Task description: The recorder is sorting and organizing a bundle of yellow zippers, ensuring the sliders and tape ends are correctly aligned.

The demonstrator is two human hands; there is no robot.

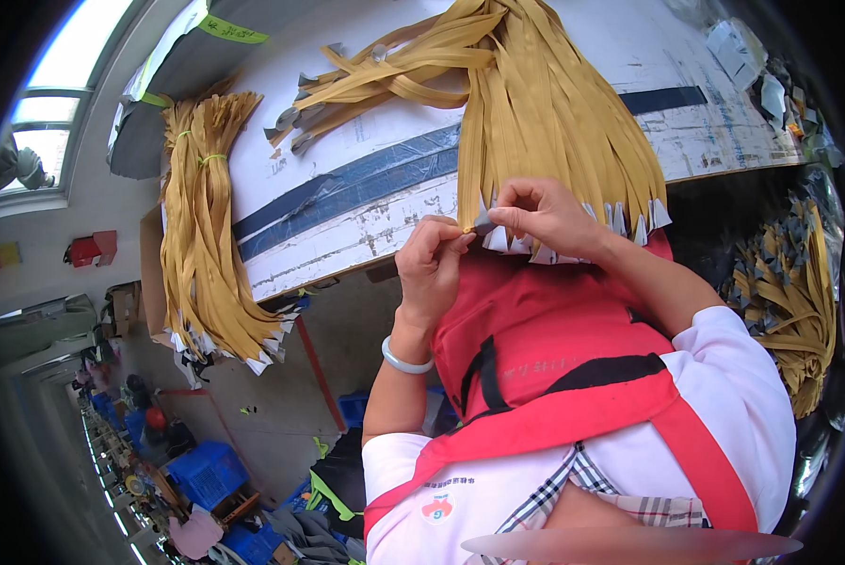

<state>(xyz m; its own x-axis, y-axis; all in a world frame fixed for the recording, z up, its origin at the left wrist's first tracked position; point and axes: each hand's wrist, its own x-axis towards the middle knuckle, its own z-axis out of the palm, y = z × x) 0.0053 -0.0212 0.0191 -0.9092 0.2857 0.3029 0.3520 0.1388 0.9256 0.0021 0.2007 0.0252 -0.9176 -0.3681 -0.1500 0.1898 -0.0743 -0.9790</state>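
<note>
The bench (375,226), white and worn, with dark bands across it, runs across the upper middle. Below it the person's red apron (554,358) nearly meets its edge. On the bench lies a broad fan of gold strips (563,122), white-tipped ends reaching the edge nearest the apron; a few looser strips with grey ends lie to its left. A tied bundle (196,207) hangs over the left side, and a grey-ended pile (789,311) sits at far right.

Both hands meet at the fan's near left corner. The left hand (430,268) has its fingers closed, apparently on a bit of gold strip; the right hand (547,217) pinches a small grey tab (483,223) between thumb and forefinger. The step seems to be working the tab at one strip's end; the next move likely calls for a steady two-handed pinch.

Handwriting marks a green band (232,30), upper left; printing shows on the apron and beside a small shirt emblem (437,509).
</note>
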